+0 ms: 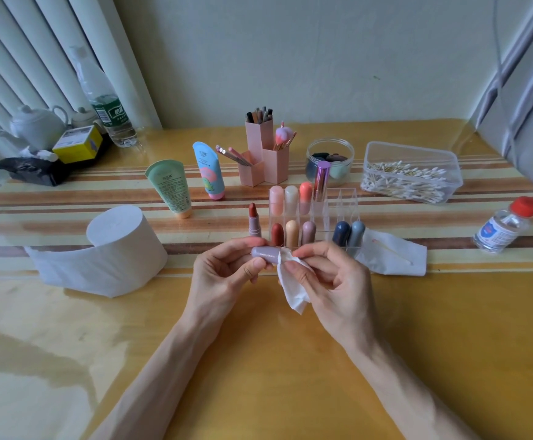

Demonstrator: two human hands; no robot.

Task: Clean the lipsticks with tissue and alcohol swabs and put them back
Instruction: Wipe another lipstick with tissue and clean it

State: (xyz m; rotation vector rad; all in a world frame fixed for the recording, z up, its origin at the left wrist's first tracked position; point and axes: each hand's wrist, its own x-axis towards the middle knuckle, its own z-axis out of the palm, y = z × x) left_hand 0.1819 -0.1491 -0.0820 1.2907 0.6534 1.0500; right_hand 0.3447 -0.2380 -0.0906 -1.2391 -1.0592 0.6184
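Lipstick cap, mauve glossy plastic cylinder (263,251) (a cap by the look of it), held level just above the yellow glossy table (290,360), directly in front of the clear acrylic organiser (341,198). Left hand (224,274) clamps the barrel, thumb on the near side and fingertips over the top. Right hand (332,274) pinches a crumpled white tissue (292,281) against the right end of the lipstick cap, thumb and forefinger closed on the paper; the rest of the sheet hangs loose below. Cannot tell whether the tissue goes inside the opening, since fingers cover it.

Risks, as judged: the glossy shell could twist or slip out of the left fingertips if the right hand pushes hard along its axis. The thin tissue could tear and leave lint at the rim. Further out, the uncapped lipstick with a brick-red bullet (254,220) stands alone just left of the organiser, close behind the left knuckles. A forward nudge could tip it and smear the bullet. The capped lipsticks in the organiser's front row sit just as near.

Pose: both forearms enter from the bottom edge and converge. Wrists are off the table and palms are turned toward each other. Left fingers are curled round the barrel; right ring and little fingers are loosely bent, holding nothing.
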